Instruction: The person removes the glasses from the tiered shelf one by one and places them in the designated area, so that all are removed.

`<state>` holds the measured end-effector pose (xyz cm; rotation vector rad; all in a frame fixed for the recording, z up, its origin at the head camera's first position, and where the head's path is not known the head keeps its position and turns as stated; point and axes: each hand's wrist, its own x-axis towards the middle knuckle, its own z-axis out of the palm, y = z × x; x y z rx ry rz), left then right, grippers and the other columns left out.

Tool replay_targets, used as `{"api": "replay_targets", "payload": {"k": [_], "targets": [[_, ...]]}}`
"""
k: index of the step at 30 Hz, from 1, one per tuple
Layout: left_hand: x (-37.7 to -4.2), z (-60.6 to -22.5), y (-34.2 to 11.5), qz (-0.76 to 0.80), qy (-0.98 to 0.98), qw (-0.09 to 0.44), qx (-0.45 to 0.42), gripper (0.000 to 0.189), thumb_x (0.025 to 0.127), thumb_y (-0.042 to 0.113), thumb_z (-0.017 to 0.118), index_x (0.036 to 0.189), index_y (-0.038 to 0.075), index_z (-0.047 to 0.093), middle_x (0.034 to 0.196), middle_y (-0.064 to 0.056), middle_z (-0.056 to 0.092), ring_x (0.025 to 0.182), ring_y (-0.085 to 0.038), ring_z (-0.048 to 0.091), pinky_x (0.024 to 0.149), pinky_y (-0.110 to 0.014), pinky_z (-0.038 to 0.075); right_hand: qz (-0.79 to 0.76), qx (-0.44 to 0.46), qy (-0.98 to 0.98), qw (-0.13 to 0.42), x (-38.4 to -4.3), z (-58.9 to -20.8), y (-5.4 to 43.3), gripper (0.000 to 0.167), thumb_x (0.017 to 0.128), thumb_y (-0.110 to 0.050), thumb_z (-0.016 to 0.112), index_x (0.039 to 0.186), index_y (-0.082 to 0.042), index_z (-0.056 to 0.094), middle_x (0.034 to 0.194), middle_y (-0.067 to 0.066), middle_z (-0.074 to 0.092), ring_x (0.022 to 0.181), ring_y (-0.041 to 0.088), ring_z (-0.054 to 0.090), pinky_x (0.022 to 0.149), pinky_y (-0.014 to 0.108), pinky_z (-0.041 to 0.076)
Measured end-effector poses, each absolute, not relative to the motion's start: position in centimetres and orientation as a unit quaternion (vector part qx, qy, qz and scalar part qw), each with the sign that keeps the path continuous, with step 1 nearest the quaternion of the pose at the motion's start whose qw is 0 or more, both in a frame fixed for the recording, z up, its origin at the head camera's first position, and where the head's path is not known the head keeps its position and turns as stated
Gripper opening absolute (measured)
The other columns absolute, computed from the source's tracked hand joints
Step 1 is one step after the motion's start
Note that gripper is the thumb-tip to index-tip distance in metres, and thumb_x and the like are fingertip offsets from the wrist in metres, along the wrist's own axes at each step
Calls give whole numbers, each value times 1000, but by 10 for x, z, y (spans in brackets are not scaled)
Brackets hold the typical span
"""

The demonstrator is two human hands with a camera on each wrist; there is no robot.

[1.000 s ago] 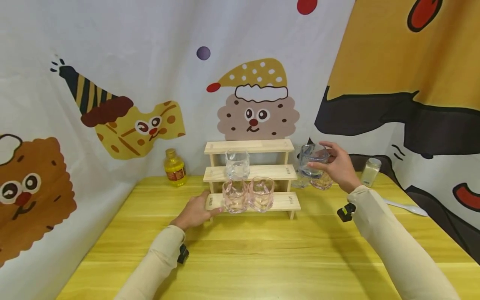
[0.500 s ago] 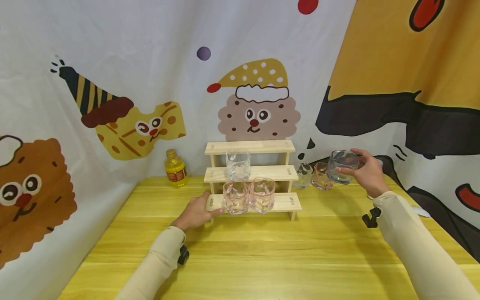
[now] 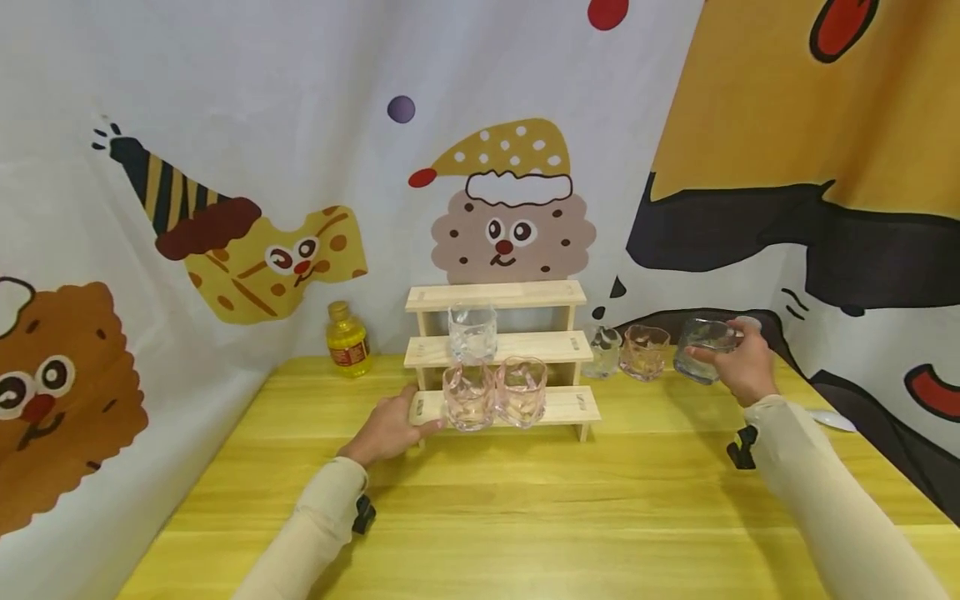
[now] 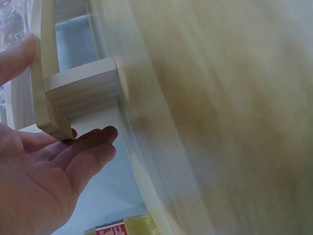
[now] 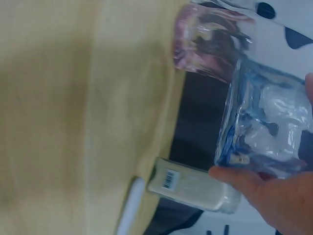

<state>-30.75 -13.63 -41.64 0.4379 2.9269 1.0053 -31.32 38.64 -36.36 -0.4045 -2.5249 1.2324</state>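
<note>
Blue glass (image 3: 696,354) held right of shelf (image 3: 531,343).
It is clamped between thumb and fingers of right hand (image 3: 750,367), pink glass (image 3: 645,353) standing shelf-side; shelf's lower left end is gripped by left hand (image 3: 386,429).

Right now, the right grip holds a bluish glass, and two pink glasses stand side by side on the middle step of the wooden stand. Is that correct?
Not entirely: the head view shows the two pink glasses standing side by side on the bottom step of the wooden stand, not the middle one. The right grip does hold a bluish glass.
</note>
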Motion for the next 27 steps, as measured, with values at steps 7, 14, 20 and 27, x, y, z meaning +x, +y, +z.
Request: {"api": "replay_targets", "payload": {"k": [7, 14, 20, 27], "targets": [[-307, -417, -139, 316, 938, 0, 144, 82, 88, 47, 75, 147, 0, 43, 112, -16, 69, 84, -19, 60, 70, -32, 47, 441, -182, -867, 144, -322, -381, 382, 100, 92, -39, 71, 159, 0, 9, 159, 36, 23, 139, 56, 34, 105, 65, 40], [-305, -416, -136, 327, 934, 2, 143, 75, 88, 42, 76, 144, 2, 45, 112, -16, 69, 83, -18, 60, 70, -32, 48, 438, -200, -866, 134, -330, -396, 385, 97, 93, -35, 71, 158, 4, 9, 160, 37, 17, 144, 56, 24, 111, 65, 34], [-304, -417, -135, 331, 933, 7, 142, 71, 89, 39, 76, 141, 2, 47, 102, -12, 68, 77, -17, 57, 65, -31, 45, 449, -220, -854, 140, -335, -402, 386, 95, 93, -29, 70, 158, 4, 9, 160, 37, 17, 147, 55, 20, 114, 64, 31], [-306, -416, -136, 330, 933, 6, 141, 75, 89, 39, 76, 145, 1, 44, 101, -12, 67, 76, -17, 57, 64, -31, 45, 459, -234, -844, 152, -344, -403, 384, 89, 94, -24, 69, 157, 4, 12, 158, 37, 22, 145, 55, 23, 113, 63, 33]]}}
